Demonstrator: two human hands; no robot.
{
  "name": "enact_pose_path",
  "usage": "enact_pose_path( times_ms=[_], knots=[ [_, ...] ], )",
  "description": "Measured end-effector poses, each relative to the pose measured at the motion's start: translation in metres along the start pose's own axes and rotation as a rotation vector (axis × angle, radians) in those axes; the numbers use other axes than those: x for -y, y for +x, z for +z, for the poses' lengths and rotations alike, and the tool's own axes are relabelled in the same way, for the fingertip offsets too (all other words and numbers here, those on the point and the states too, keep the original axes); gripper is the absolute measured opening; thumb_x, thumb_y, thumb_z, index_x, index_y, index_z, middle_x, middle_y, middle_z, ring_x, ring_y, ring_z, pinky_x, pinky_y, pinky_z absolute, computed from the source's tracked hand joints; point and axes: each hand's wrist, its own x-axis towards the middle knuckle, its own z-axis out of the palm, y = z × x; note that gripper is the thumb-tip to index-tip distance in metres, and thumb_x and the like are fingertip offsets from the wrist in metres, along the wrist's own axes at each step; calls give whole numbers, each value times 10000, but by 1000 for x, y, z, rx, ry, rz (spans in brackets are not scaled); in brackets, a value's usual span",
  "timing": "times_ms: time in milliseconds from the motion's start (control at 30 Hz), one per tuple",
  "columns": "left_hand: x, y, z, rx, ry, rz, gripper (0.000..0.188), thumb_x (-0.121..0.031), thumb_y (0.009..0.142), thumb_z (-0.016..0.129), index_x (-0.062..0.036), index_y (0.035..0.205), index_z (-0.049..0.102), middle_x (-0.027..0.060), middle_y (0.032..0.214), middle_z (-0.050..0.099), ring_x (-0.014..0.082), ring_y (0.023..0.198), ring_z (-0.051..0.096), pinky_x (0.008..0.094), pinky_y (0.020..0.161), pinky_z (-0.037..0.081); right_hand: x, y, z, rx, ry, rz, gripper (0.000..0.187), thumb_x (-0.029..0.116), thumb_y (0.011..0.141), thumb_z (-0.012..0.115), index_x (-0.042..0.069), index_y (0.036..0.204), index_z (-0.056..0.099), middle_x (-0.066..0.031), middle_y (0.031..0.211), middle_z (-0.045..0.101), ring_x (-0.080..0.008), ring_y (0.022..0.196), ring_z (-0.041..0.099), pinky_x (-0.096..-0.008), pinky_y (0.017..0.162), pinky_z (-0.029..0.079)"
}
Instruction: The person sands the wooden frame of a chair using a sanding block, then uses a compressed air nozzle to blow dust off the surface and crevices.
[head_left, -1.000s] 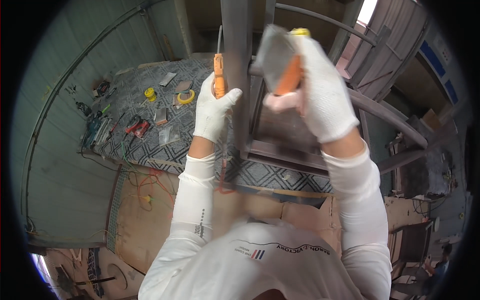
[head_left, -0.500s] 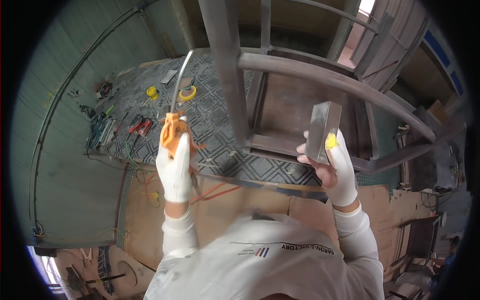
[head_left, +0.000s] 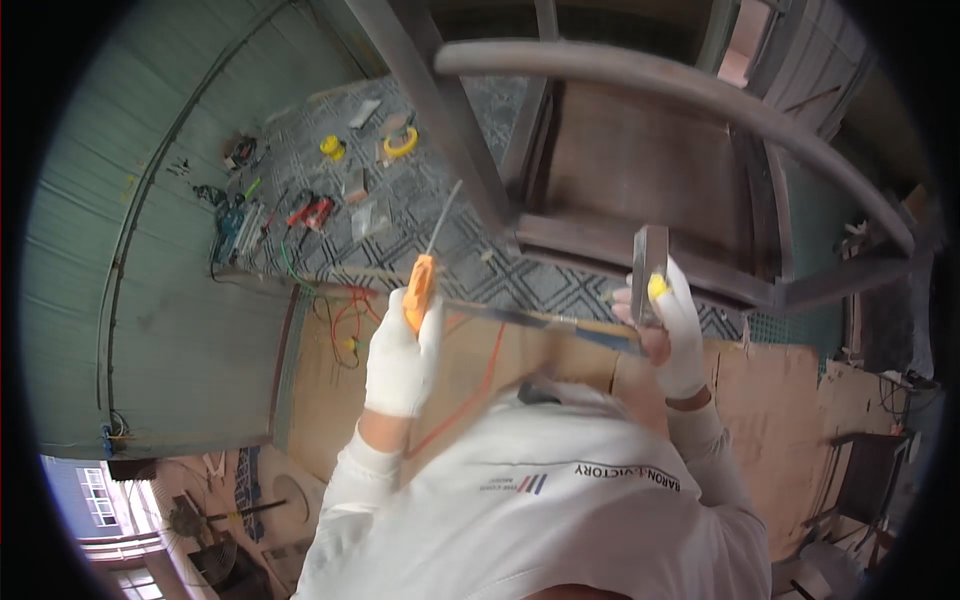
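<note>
Drawn closer together since earlier: my left fingers, clamped on an orange, thin-nozzled handheld tool; my right fingers, on a grey, flat-faced rectangular block.

Two white-gloved hands, one orange-handled metal-tubed tool, one grey rectangular block, one yellow ring toward eleven o'clock.

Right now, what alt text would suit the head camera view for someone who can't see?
A white-gloved left hand holds a thin-tipped orange tool; the right hand holds a grey block. Beyond are a dark chair-like frame and patterned grey cloth with tools.
</note>
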Motion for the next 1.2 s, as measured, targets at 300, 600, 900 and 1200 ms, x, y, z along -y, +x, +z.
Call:
enact_pose_path(
  times_ms=[300, 600, 900, 1200],
  knots=[
    [55, 5, 46, 77, 31, -143, 377, -358, 965, 553, 2, 1078, 537, 314, 913, 642, 479, 898, 627, 471, 763, 498, -32, -18, -30, -41, 222, 68, 518, 253, 994, 521, -29, 1410, 396, -64, 1131, 575, -126, 923, 605, -272, 810, 500],
    [39, -10, 57, 162, 23, -104, 354, -343, 952, 575, 0, 1035, 544, 288, 839, 634, 485, 811, 610, 447, 706, 496, -73, 34, -4, 43, 610, 200, 392, 311, 1001, 511, 100, 1331, 501, -76, 1215, 621, -255, 977, 649, -416, 813, 537],
    [96, 25, 4, -264, -477, -154, 223, -207, 891, 722, -45, 998, 611, -12, 804, 605, 42, 600, 510, 226, 484, 413, -94, 99, 66, 135, 811, 221, 410, 312, 966, 595, 95, 1305, 514, -106, 1254, 591, -301, 1050, 612, -482, 949, 495],
    [162, 79, 4, 421, -186, 90, 308, -258, 894, 725, 0, 1042, 644, 42, 836, 691, 104, 686, 585, 254, 665, 490, -123, 84, 73, -22, 621, 124, 458, 367, 999, 445, 20, 1292, 509, -153, 1288, 589, -362, 1083, 617, -550, 960, 476]
  ],
)
